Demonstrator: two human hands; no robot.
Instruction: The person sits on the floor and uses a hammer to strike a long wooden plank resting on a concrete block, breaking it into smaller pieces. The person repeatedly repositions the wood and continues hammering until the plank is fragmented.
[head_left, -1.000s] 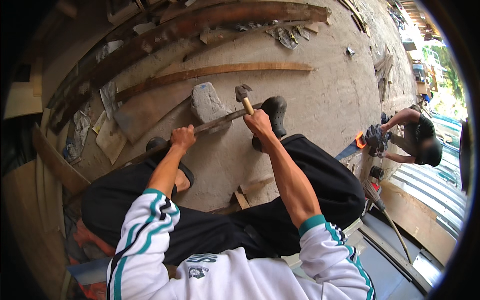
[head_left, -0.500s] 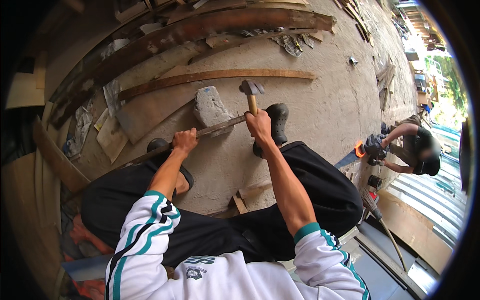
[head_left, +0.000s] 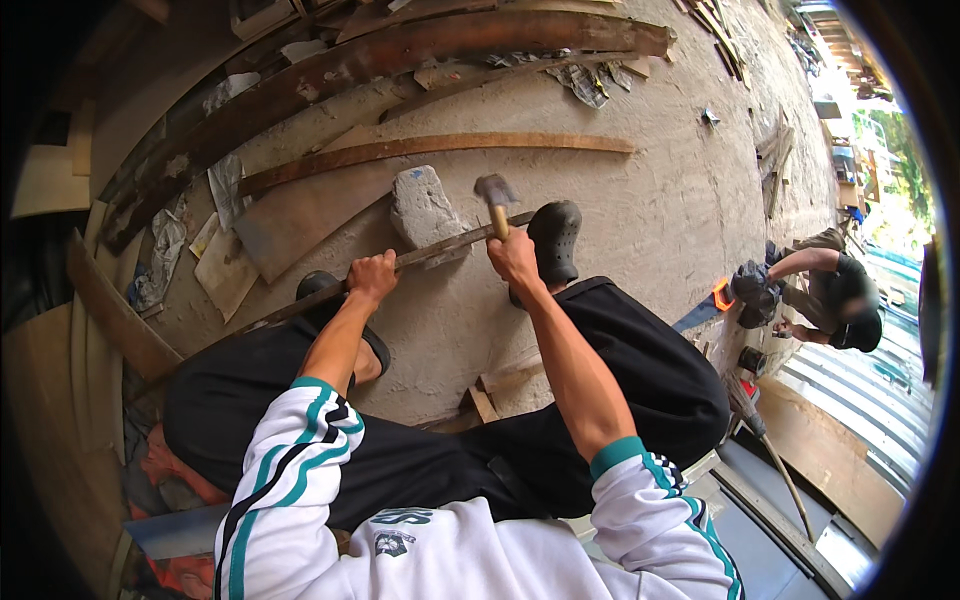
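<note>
Across the near end of the grey block (head_left: 424, 202), a long thin strip (head_left: 432, 250), slanting from low on the block's left to higher on its right. Left of the block, on the strip, left hand (head_left: 373, 276) in a closed fist, fingers curled right round. Right of the block, right hand (head_left: 514, 256) wrapped firmly about the pale handle of a hammer (head_left: 498, 208), with the hammer's head pointing away from the body (blurred, so cannot tell whether clear of the floor or how high). Past the hammer, farther right of the block, 1 dark clog (head_left: 555, 238) by the strip's upper end; left of the block and nearer the body, a 2nd dark clog (head_left: 318, 283). Beyond the block, a narrow brown plank (head_left: 500, 142), then a thick rusty-brown beam (head_left: 420, 58). Well right of the block, an orange-handled saw (head_left: 700, 313) near a bent-over co-worker (head_left: 848, 285) in dark clothing.
</note>
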